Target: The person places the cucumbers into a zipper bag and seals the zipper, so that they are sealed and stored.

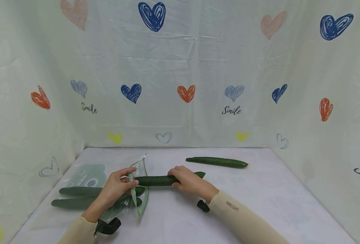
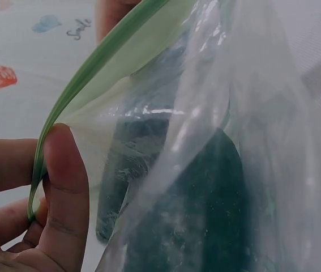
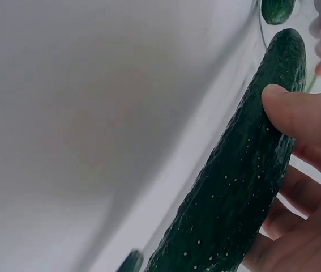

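My left hand (image 1: 114, 188) pinches the green-edged mouth of a clear zip bag (image 1: 141, 206) between thumb and fingers; the left wrist view shows that edge (image 2: 75, 90) close up. Two cucumbers (image 1: 79, 191) lie inside the bag, their near ends toward its mouth. A dark green cucumber (image 1: 156, 181) is gripped by my right hand (image 1: 187, 181), which is curled over it from above. Its left end reaches the bag's opening beside my left fingers. In the right wrist view my thumb lies along this cucumber (image 3: 234, 170).
Another cucumber (image 1: 217, 162) lies alone at the back right of the white table (image 1: 244, 203). A white curtain (image 1: 180, 67) printed with hearts encloses the back and sides. Black wrist devices (image 1: 108, 226) sit below my hands.
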A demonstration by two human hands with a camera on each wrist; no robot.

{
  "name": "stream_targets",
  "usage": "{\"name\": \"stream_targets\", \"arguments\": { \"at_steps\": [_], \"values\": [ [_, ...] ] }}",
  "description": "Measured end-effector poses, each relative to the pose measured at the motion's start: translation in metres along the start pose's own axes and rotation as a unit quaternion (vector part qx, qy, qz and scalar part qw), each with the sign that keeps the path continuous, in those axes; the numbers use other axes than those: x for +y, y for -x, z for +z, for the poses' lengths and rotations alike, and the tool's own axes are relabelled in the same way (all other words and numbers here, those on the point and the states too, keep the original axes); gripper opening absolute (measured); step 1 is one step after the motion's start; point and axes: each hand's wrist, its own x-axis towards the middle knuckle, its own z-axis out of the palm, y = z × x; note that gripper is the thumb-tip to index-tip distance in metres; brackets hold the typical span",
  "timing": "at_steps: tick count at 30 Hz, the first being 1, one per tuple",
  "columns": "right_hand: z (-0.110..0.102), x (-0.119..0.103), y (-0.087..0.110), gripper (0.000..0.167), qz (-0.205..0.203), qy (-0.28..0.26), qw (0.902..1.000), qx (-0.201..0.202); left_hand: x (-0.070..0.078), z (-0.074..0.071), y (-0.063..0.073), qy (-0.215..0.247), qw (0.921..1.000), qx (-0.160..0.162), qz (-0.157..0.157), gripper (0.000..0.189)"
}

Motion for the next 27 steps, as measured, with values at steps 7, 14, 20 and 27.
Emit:
{"name": "stream_targets", "arguments": {
  "at_steps": [7,14,20,27],
  "values": [
    [0.009,-0.014,-0.023,0.031,0.003,0.003,1.0000,-0.001,0.001,0.000,0.001,-0.008,0.9999,-0.007,0.007,0.059],
    [0.014,-0.025,-0.040,0.028,-0.009,0.019,0.9998,0.004,0.002,0.003,0.001,-0.012,0.9998,-0.014,0.010,0.061],
    [0.020,-0.032,-0.050,0.027,-0.004,0.004,0.9999,-0.011,0.000,0.004,0.001,-0.027,0.9995,-0.016,0.005,0.060],
    [0.027,-0.035,-0.062,0.028,0.006,-0.014,0.9993,-0.034,-0.002,0.005,0.001,-0.028,0.9996,-0.007,-0.007,0.057]
  ]
}}
